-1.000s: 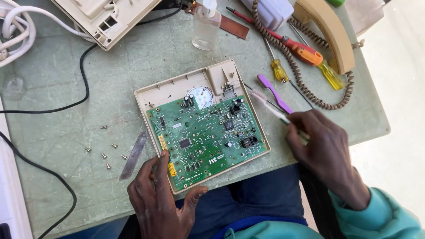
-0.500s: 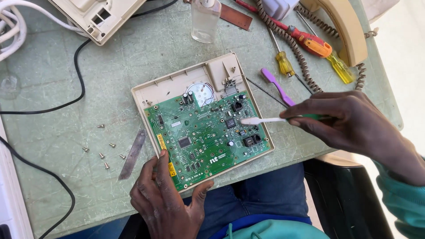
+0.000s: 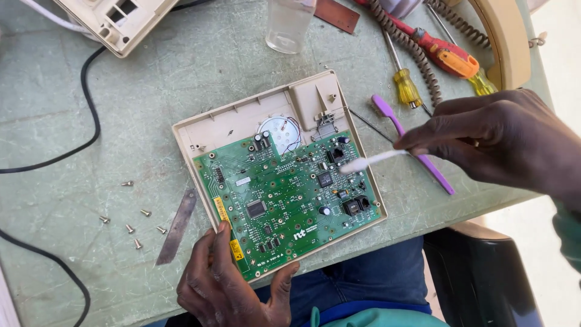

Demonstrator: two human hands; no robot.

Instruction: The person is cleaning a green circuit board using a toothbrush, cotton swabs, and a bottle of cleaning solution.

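A green circuit board [image 3: 284, 188] lies in an opened beige plastic housing [image 3: 242, 118] on the pale green table. My left hand [image 3: 227, 284] grips the housing's near corner, thumb on the board's edge. My right hand [image 3: 508, 136] holds a white toothbrush [image 3: 372, 160] by its handle. The brush head rests over the right side of the board, near small black chips. A round speaker part [image 3: 279, 130] with thin wires sits at the board's far edge.
A purple toothbrush [image 3: 411, 145] lies right of the housing, under my right hand. Screwdrivers [image 3: 445, 51], a coiled cord [image 3: 417, 54] and a beige handset [image 3: 505, 42] lie at the back right. Several loose screws [image 3: 130, 221] and a metal strip [image 3: 175, 227] lie left. A clear bottle [image 3: 289, 24] stands behind.
My right hand picked the white toothbrush off the table, swung it left, and now holds its head on the board's right side. The view has shifted slightly.
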